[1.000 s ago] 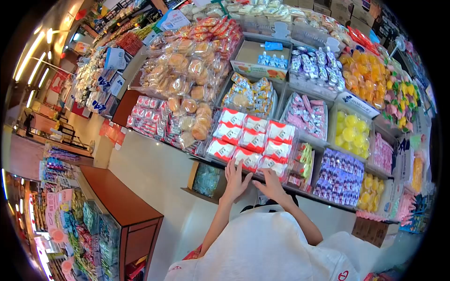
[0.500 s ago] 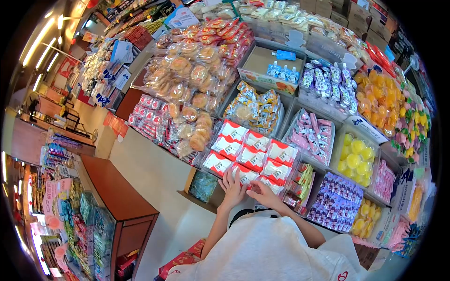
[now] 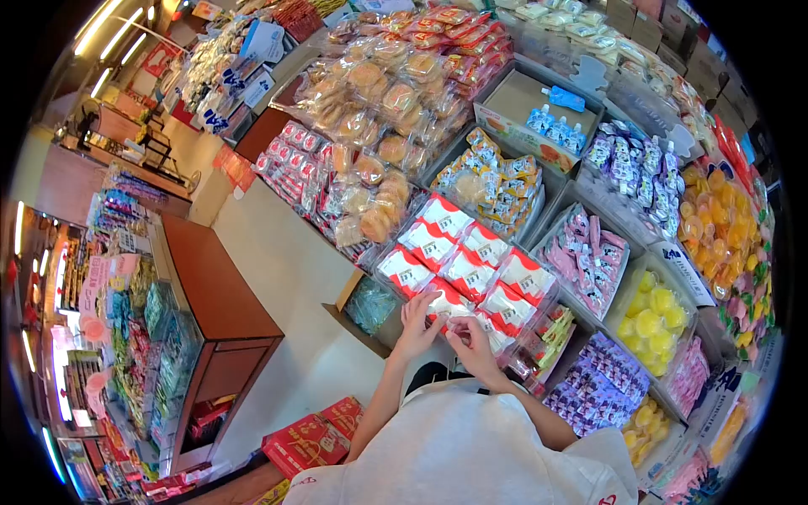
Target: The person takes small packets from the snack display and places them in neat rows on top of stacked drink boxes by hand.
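Note:
Rows of red and white packets (image 3: 469,274) lie in a clear tray at the near edge of the display. My left hand (image 3: 417,323) is over the front row, its fingers bent and touching the packets at the tray's near side. Close beside it, my right hand (image 3: 473,343) has its thumb and fingers pinched together at the front edge; whatever is between them is too small to make out. The fingertips of both hands nearly meet.
Wrapped round cakes (image 3: 396,101) are piled at the left, with yellow jelly cups (image 3: 651,321) and purple packets (image 3: 599,385) at the right. A brown cabinet (image 3: 210,282) stands at the left. Below the display edge is an open cardboard box (image 3: 338,310). Red boxes (image 3: 311,439) lie low down.
The view has turned, so the display appears tilted further. My hands have come closer together over the front packets, and my right fingers have closed into a pinch.

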Tool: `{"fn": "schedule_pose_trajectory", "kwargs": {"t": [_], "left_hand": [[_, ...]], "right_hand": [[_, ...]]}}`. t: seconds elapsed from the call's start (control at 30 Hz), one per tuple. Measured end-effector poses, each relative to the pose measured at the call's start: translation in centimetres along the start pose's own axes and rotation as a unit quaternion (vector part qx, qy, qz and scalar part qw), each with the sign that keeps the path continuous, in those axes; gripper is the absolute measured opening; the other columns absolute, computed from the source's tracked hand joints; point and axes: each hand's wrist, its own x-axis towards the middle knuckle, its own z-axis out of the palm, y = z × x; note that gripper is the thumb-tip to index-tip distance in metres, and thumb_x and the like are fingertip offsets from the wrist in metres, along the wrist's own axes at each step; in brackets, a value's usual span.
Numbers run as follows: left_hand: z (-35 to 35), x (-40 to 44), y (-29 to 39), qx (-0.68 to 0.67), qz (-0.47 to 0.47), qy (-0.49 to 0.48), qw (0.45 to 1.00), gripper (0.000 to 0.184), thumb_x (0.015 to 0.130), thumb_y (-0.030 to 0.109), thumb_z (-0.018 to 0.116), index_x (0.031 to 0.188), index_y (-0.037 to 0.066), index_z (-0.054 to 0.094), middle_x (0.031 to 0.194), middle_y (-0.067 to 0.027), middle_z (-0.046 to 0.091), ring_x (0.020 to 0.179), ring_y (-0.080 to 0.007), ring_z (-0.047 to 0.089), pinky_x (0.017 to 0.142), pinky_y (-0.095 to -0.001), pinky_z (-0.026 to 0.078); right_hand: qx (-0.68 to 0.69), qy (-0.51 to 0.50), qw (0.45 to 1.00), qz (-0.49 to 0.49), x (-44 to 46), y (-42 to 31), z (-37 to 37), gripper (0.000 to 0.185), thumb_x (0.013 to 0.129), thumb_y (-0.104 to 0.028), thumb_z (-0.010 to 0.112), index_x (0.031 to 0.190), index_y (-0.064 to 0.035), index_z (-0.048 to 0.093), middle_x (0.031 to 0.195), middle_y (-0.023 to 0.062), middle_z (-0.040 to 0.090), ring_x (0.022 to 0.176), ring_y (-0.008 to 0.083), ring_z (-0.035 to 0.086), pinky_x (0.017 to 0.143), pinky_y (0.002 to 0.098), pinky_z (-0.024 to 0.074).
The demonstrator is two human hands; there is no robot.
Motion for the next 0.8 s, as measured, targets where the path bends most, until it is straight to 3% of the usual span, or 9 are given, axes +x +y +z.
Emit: {"fn": "schedule_pose_trajectory", "kwargs": {"t": [0.07, 0.17, 0.37, 0.5, 0.53, 0.63, 0.77, 0.8], "left_hand": [[0.0, -0.1, 0.4, -0.101, 0.003, 0.001, 0.995, 0.049, 0.093, 0.026, 0.066, 0.137, 0.011, 0.05, 0.132, -0.0103, 0.054, 0.126, -0.0254, 0.047, 0.11, -0.0455, 0.024], [0.5, -1.5, 2.0, -0.096, -0.005, -0.013, 0.995, 0.044, 0.094, 0.024, 0.064, 0.134, 0.01, 0.051, 0.124, -0.0082, 0.059, 0.12, -0.0229, 0.053, 0.109, -0.0436, 0.026], [1.6, -1.8, 1.5, -0.044, -0.012, -0.014, 0.999, 0.039, 0.096, 0.026, 0.059, 0.133, 0.015, 0.052, 0.133, -0.0068, 0.053, 0.13, -0.0242, 0.045, 0.111, -0.0556, 0.019], [2.7, -2.9, 2.9, 0.021, -0.007, 0.014, 1.0, 0.044, 0.094, 0.025, 0.062, 0.135, 0.016, 0.05, 0.14, -0.0068, 0.047, 0.136, -0.026, 0.039, 0.11, -0.0586, 0.018], [2.9, -3.2, 3.1, 0.032, -0.002, 0.028, 0.999, 0.046, 0.093, 0.025, 0.063, 0.136, 0.016, 0.05, 0.143, -0.0069, 0.045, 0.138, -0.0264, 0.038, 0.11, -0.0594, 0.018], [3.8, -4.7, 3.0, 0.011, 0.032, 0.048, 0.998, 0.051, 0.091, 0.025, 0.065, 0.138, 0.015, 0.048, 0.147, -0.0079, 0.042, 0.14, -0.0277, 0.036, 0.111, -0.0573, 0.019], [5.6, -7.1, 2.9, -0.073, 0.125, 0.091, 0.985, 0.058, 0.09, 0.017, 0.066, 0.142, 0.006, 0.042, 0.149, -0.0181, 0.037, 0.139, -0.0358, 0.036, 0.114, -0.0446, 0.03], [5.1, -8.1, 4.2, -0.092, 0.101, 0.066, 0.988, 0.06, 0.091, 0.015, 0.066, 0.144, 0.004, 0.041, 0.149, -0.0219, 0.036, 0.138, -0.0382, 0.036, 0.114, -0.0426, 0.034]], "right_hand": [[0.028, 0.0, 1.0, 0.011, -0.1, 0.1, 0.1, 0.026, 0.094, -0.009, 0.064, 0.118, -0.0014, 0.055, 0.101, 0.0047, 0.057, 0.089, 0.0084, 0.055, 0.073, 0.0232, 0.0483], [0.047, 0.014, 0.999, -0.005, 0.0, -0.1, 0.1, 0.023, 0.094, -0.008, 0.064, 0.115, -0.0009, 0.057, 0.098, 0.0031, 0.056, 0.087, 0.0072, 0.054, 0.072, 0.0227, 0.0478], [0.092, 0.073, 0.992, 0.053, 1.2, 3.0, -0.4, 0.019, 0.093, -0.002, 0.062, 0.112, -0.0022, 0.059, 0.09, 0.0004, 0.054, 0.081, 0.0078, 0.053, 0.072, 0.0222, 0.0468], [0.228, 0.138, 0.962, 0.051, 2.0, 2.6, 0.4, 0.026, 0.091, -0.002, 0.063, 0.116, -0.0033, 0.057, 0.095, 0.0022, 0.055, 0.081, 0.0094, 0.054, 0.071, 0.0242, 0.0484], [0.206, 0.143, 0.967, 0.052, 2.0, 2.6, 0.4, 0.031, 0.09, 0.0, 0.063, 0.12, -0.0027, 0.056, 0.101, 0.0032, 0.056, 0.083, 0.0095, 0.053, 0.074, 0.0242, 0.0486], [0.214, 0.129, 0.966, 0.065, 0.9, 0.3, -0.1, 0.036, 0.09, 0.003, 0.062, 0.125, -0.0021, 0.054, 0.102, 0.0048, 0.058, 0.086, 0.0109, 0.056, 0.076, 0.0245, 0.0491], [0.17, 0.107, 0.979, 0.039, -0.3, 0.5, -1.1, 0.042, 0.09, 0.009, 0.058, 0.13, 0.0, 0.05, 0.108, 0.0101, 0.061, 0.097, 0.0157, 0.06, 0.081, 0.026, 0.0505], [0.162, 0.09, 0.982, 0.032, -0.9, -0.3, -1.3, 0.043, 0.09, 0.009, 0.057, 0.132, 0.0005, 0.049, 0.111, 0.0111, 0.061, 0.1, 0.0162, 0.059, 0.086, 0.0273, 0.0495]]}}
